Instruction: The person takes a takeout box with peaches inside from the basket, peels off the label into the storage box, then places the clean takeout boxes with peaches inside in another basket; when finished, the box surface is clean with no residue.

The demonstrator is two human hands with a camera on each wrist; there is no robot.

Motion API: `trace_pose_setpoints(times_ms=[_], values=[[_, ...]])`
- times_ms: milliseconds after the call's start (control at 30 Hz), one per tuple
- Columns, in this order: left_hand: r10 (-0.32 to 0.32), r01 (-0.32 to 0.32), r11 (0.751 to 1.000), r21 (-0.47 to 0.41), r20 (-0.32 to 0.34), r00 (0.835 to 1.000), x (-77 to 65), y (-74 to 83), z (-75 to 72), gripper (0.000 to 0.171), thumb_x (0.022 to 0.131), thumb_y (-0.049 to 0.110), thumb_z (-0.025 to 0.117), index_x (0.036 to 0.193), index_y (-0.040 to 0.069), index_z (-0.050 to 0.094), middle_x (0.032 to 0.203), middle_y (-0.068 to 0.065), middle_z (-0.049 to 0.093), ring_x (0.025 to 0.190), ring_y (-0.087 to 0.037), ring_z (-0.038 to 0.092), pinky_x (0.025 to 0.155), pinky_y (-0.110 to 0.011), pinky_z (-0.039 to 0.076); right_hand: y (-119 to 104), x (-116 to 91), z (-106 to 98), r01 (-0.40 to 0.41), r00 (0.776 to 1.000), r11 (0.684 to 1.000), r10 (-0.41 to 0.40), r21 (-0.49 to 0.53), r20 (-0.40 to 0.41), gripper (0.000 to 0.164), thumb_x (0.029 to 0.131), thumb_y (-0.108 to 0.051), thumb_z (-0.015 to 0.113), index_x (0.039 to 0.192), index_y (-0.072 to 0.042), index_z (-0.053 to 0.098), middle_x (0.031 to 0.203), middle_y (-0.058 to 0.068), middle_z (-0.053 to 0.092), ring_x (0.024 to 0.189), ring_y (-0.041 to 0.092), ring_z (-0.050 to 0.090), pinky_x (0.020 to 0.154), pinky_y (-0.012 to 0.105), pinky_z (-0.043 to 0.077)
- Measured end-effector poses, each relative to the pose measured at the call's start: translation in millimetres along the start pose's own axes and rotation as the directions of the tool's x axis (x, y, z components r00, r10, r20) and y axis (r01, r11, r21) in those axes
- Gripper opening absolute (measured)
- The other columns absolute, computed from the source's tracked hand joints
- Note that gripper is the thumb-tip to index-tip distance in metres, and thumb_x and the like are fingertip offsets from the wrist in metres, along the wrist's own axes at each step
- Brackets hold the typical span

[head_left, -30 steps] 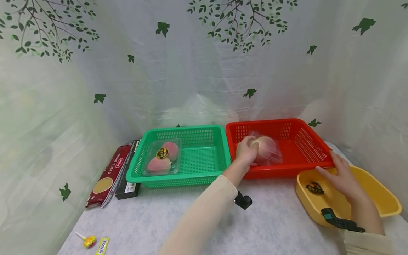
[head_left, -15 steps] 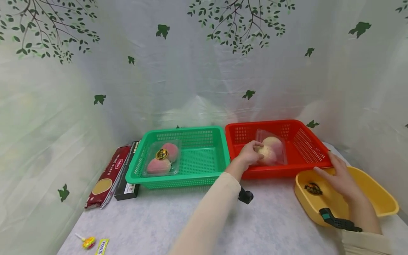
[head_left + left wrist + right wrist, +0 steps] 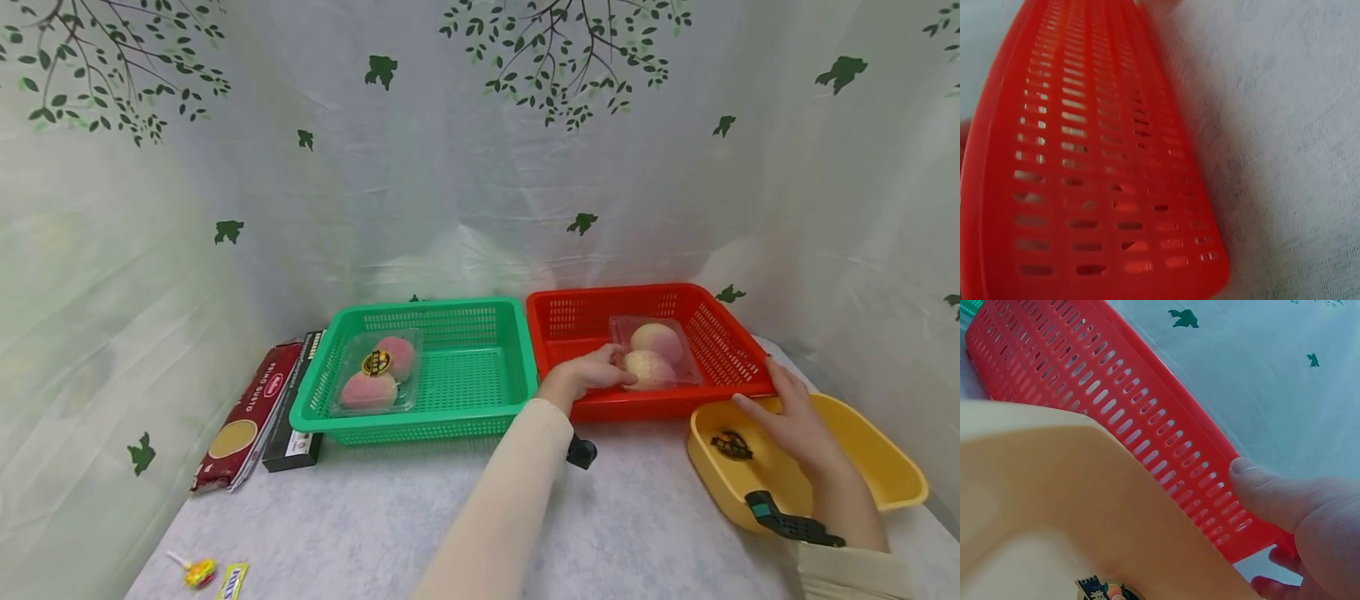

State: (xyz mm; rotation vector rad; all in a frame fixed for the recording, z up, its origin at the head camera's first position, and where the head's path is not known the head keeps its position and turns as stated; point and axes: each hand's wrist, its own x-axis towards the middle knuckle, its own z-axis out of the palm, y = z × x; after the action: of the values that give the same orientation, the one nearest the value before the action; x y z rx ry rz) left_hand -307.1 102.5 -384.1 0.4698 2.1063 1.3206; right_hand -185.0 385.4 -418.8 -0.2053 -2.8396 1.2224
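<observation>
In the head view, a clear plastic pack of two peaches (image 3: 651, 357) lies in the red basket (image 3: 570, 400), towards its right half. My left hand (image 3: 588, 372) reaches over the basket's front rim, its fingers at the pack's near left side; whether they still touch it is hard to tell. My right hand (image 3: 798, 425) grips the front right corner of the red basket, the thumb (image 3: 1260, 487) on its outer wall below the rim in the right wrist view. The left wrist view shows only the basket's slotted wall (image 3: 1085, 156).
A green basket (image 3: 472, 425) beside the red one holds another peach pack (image 3: 377, 372) with a round label. Left of it lie a dark red packet (image 3: 251, 417) and a black box (image 3: 296, 433). A yellow basin (image 3: 720, 483) stands under my right forearm. A lollipop (image 3: 198, 572) and a yellow sweet (image 3: 233, 581) lie front left.
The peach pack, tilted in my left hand earlier, has moved right and now lies flatter in the red basket. My left hand has shifted slightly right and down; the right hand keeps its grip.
</observation>
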Motion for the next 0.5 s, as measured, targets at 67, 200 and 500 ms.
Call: trace_pose_setpoints(times_ms=[67, 200, 500], values=[[-0.015, 0.015, 1.0, 0.008, 0.022, 1.0, 0.9, -1.2, -1.6, 0.071, 0.092, 0.023, 0.068, 0.155, 0.022, 0.035, 0.155, -0.007, 0.041, 0.136, -0.026, 0.039, 0.115, -0.048, 0.04, -0.5, 0.4, 0.6, -0.003, 1.0, 1.0, 0.003, 0.001, 0.002, 0.096, 0.1, -0.05, 0.051, 0.158, -0.012, -0.015, 0.162, 0.032, -0.016, 0.141, 0.064, 0.005, 0.098, 0.082, 0.029], [-0.031, 0.031, 0.999, 0.018, 0.028, 0.999, 1.0, -2.8, -2.2, 0.066, 0.094, 0.023, 0.067, 0.154, 0.029, 0.04, 0.157, -0.006, 0.04, 0.136, -0.028, 0.037, 0.114, -0.052, 0.04, -0.7, 0.6, 1.8, -0.004, 1.0, 1.0, 0.003, 0.007, 0.006, 0.097, 0.099, -0.051, 0.052, 0.158, -0.012, -0.015, 0.162, 0.033, -0.015, 0.141, 0.064, 0.006, 0.098, 0.081, 0.03], [0.076, -0.109, 0.99, -0.089, -0.314, 0.946, -0.1, -2.3, 4.1, 0.04, 0.098, 0.02, 0.062, 0.137, 0.022, 0.057, 0.145, -0.007, 0.054, 0.116, -0.024, 0.056, 0.1, -0.044, 0.054, 2.8, 1.2, 1.1, 0.002, 1.0, 1.0, -0.002, 0.01, -0.002, 0.097, 0.099, -0.05, 0.052, 0.158, -0.013, -0.015, 0.162, 0.031, -0.016, 0.141, 0.064, 0.004, 0.097, 0.082, 0.03]])
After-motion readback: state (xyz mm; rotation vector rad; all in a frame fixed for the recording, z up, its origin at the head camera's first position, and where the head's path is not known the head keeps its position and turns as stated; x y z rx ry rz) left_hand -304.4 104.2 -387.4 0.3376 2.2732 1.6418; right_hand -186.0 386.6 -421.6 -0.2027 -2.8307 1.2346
